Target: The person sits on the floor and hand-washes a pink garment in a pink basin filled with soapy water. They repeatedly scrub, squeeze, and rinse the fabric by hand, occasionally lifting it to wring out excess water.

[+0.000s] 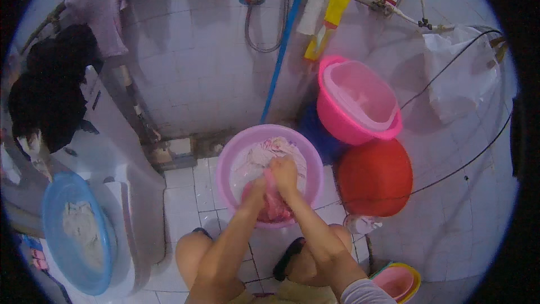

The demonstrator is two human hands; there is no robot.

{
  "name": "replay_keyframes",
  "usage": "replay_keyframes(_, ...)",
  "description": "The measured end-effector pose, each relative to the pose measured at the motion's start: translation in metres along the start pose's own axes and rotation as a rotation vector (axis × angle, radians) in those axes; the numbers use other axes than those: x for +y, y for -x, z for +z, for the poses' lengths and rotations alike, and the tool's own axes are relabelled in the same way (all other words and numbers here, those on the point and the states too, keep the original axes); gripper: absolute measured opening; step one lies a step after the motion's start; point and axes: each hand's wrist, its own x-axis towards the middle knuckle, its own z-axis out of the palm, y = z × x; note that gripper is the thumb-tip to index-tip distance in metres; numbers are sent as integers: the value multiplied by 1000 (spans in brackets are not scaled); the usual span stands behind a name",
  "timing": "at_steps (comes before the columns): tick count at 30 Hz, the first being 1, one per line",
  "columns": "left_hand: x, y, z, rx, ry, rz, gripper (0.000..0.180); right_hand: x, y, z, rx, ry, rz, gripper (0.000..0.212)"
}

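Note:
Both my hands are over a lilac basin [224, 175] on the tiled floor, working on a wet pink-red cloth [275, 205]. My right hand [284, 172] is closed around the cloth's upper part, its knuckles up. Just to the left and a little nearer, my left hand [256, 189] grips the same cloth, though its fingers are mostly hidden. The cloth's lower end lies bunched against the basin's near side. Behind my hands, a pale cloth with a coloured pattern [279, 146] lies in the basin.
At left, a blue basin [49, 231] holding pale cloth rests on a white appliance [121, 152]; black clothing [48, 90] hangs above. Pink tubs [329, 104], a blue bucket [315, 126] and a red basin [376, 177] stand at right. A blue pole [284, 50] leans against the wall.

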Motion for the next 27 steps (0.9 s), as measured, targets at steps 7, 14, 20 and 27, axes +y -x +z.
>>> replay_keyframes(7,5,-16,-17,-105,4,72,45,-61,58,-1,-120,81,-143,17)
replay_keyframes(14,-46,-40,-40,283,-412,5,36,-4,-2,14,-73,155,-57,17)
replay_keyframes(20,34,-4,-5,-152,-19,94,31,-23,49,5,-80,254,-217,19)
replay_keyframes(27,6,3,-1,-161,-118,151,23,-39,26,-4,56,20,-54,23)
